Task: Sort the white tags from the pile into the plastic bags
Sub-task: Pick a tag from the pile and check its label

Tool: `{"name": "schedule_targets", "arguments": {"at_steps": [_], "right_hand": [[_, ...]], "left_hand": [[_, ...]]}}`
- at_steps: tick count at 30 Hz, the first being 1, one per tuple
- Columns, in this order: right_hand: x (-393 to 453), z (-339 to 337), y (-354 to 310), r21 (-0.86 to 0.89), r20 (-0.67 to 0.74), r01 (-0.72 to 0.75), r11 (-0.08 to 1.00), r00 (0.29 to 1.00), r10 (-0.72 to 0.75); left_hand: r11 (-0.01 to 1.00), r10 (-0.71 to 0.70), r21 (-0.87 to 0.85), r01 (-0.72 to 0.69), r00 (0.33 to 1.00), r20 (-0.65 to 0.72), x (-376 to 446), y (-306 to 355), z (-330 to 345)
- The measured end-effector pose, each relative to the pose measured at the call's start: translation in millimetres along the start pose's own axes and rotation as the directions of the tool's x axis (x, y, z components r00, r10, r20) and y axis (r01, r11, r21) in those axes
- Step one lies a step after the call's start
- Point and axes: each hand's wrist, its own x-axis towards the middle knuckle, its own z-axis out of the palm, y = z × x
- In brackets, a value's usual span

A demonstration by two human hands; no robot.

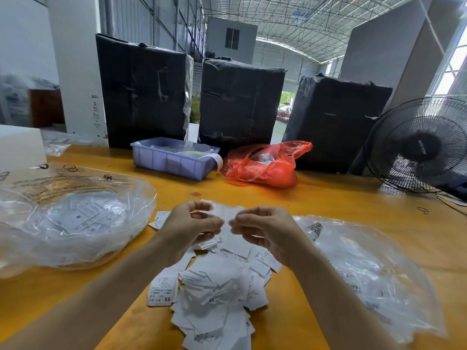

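We had both hands raised over the far end of the pile of tags (214, 279), which lay on the table (328, 198) straight in front of us and ran from the middle toward 6 o'clock. Our left hand (188, 227) had its fingers curled round a small bunch of tags (222, 214), and our right hand (262, 229) pinched the same bunch from the other side, thumb and fingertips closed on the paper, though how many slips each held was too blurred to tell. One clear plastic bag (75, 218) sat at 9 o'clock with tags already showing inside; a second bag (366, 269) lay at 3 o'clock, flatter, with only a few printed slips visible. We judged the tags to be very light, thin and floppy, quick to cling together, slide apart or lift in any draught from the fan (419, 145) at 2 o'clock. They seemed best taken by an edge or a corner between thumb and forefinger, fanned to read the size mark, and held firmly enough that none slipped back onto the heap
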Motion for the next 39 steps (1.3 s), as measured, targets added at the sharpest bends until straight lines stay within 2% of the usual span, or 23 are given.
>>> {"name": "schedule_targets", "arguments": {"at_steps": [2, 4, 7, 9, 11, 12, 14, 16, 20, 24, 26, 27, 28, 29, 30, 31, 32, 34, 35, 39], "right_hand": [[0, -1, 0, -0.019, -0.023, 0.033, 0.999, 0.999, -0.033], [0, -1, 0, -0.168, -0.007, 0.098, 0.981, 0.995, -0.101], [0, 3, 2, -0.398, 0.084, 0.185, 0.899, 0.983, -0.165], [2, 7, 4, -0.410, 0.089, 0.227, 0.884, 0.974, -0.209], [7, 5, 7, -0.393, 0.004, 0.241, 0.887, 0.965, -0.261], [9, 2, 10, -0.449, -0.060, 0.236, 0.862, 0.954, -0.293], [16, -7, 21, -0.688, -0.120, 0.181, 0.702, 0.927, -0.356], [20, -13, 35, -0.817, -0.093, 0.120, 0.563, 0.938, -0.335], [24, -4, 61, -0.860, 0.039, 0.131, 0.493, 0.981, -0.192], [26, 5, 68, -0.975, 0.121, 0.168, 0.147, 0.952, -0.282], [27, 3, 67, -0.982, 0.146, 0.176, 0.067, 0.936, -0.320], [27, 0, 66, -0.980, 0.116, 0.164, 0.111, 0.930, -0.349], [27, -2, 65, -0.960, 0.041, 0.141, 0.242, 0.925, -0.377], [26, -5, 62, -0.887, -0.064, 0.125, 0.444, 0.920, -0.386], [26, -9, 59, -0.740, -0.164, 0.133, 0.659, 0.915, -0.369], [26, -13, 55, -0.538, -0.236, 0.146, 0.830, 0.919, -0.315], [25, -15, 50, -0.324, -0.259, 0.132, 0.937, 0.940, -0.222], [21, -17, 38, 0.018, -0.166, 0.050, 0.999, 0.985, -0.046], [19, -17, 34, 0.104, -0.107, 0.015, 0.994, 0.994, -0.004], [13, -13, 21, 0.150, 0.022, -0.018, 0.989, 1.000, 0.015]], "left_hand": [[0.989, -0.039, 0.147, 0.024, 0.994, 0.099, -2, 0, -1], [0.953, -0.032, 0.303, -0.021, 0.985, 0.168, -4, -1, 0], [0.933, 0.024, 0.346, -0.097, 0.977, 0.211, -5, -3, 3], [0.934, 0.058, 0.335, -0.122, 0.979, 0.193, -5, -5, 3], [0.934, 0.100, 0.333, -0.129, 0.990, 0.103, -2, -7, 1], [0.937, 0.120, 0.324, -0.129, 0.992, 0.049, 0, -8, -2], [0.945, 0.137, 0.302, -0.123, 0.990, -0.025, 4, -8, -7], [0.950, 0.136, 0.292, -0.112, 0.989, -0.062, 7, -9, -12], [0.963, 0.136, 0.245, -0.110, 0.986, -0.094, 11, -13, -15], [0.961, 0.151, 0.251, -0.118, 0.982, -0.113, 12, -16, -14], [0.965, 0.147, 0.236, -0.116, 0.982, -0.120, 12, -17, -14], [0.968, 0.143, 0.222, -0.114, 0.982, -0.123, 13, -17, -14], [0.972, 0.141, 0.207, -0.112, 0.982, -0.127, 13, -16, -14], [0.974, 0.138, 0.198, -0.111, 0.982, -0.130, 12, -16, -14], [0.975, 0.136, 0.195, -0.109, 0.982, -0.131, 12, -15, -14], [0.975, 0.133, 0.198, -0.106, 0.983, -0.130, 11, -14, -13], [0.974, 0.129, 0.203, -0.102, 0.984, -0.126, 11, -13, -13], [0.972, 0.118, 0.218, -0.092, 0.987, -0.110, 10, -11, -12], [0.970, 0.114, 0.228, -0.090, 0.989, -0.097, 9, -11, -11], [0.960, 0.090, 0.268, -0.082, 0.996, -0.016, 7, -9, -8]]}}
